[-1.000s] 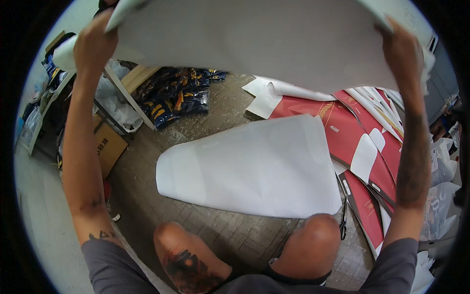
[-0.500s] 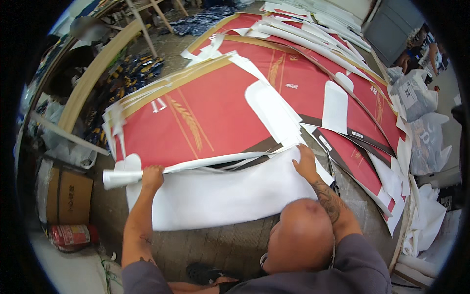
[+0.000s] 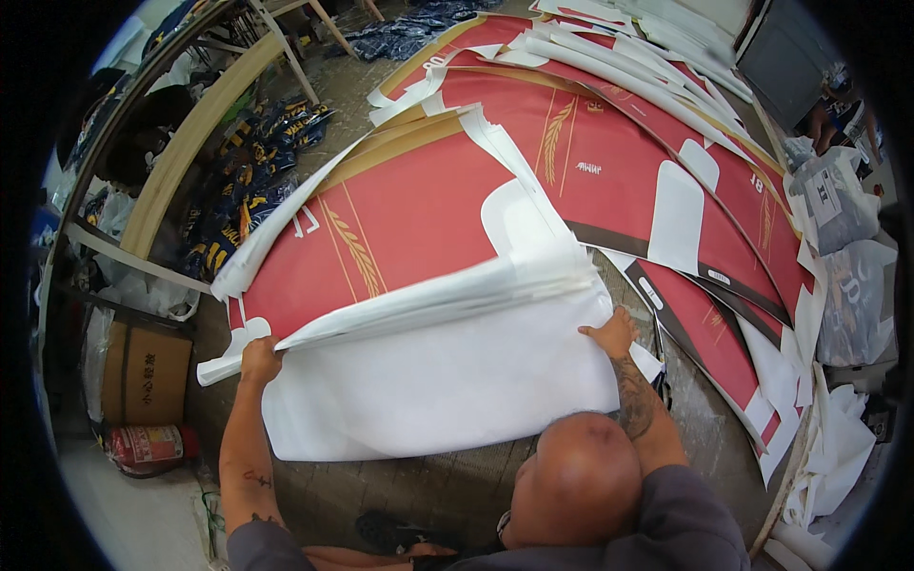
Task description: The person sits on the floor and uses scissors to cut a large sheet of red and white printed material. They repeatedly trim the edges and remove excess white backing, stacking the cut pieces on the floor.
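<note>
dark grey short sleeves (image 3: 690, 519), tattooed forearms (image 3: 636, 398)

Red printed sheet (image 3: 428, 205) spread out, with a blank white sheet (image 3: 438, 390) along its near edge.
The red printed sheet has a gold wheat-ear motif, a tan far band and a rounded white patch toward its right; its left edge curls up, showing white. The white sheet lies on the red printed sheet's near side, mostly smooth with rounded near corners, gathering into a slanting, creased ridge where the two meet.

A wide, bendy view looks down from the person's head, near the bare left hand (image 3: 261, 360) and bare right hand (image 3: 613, 333), both below the frame's middle.
</note>
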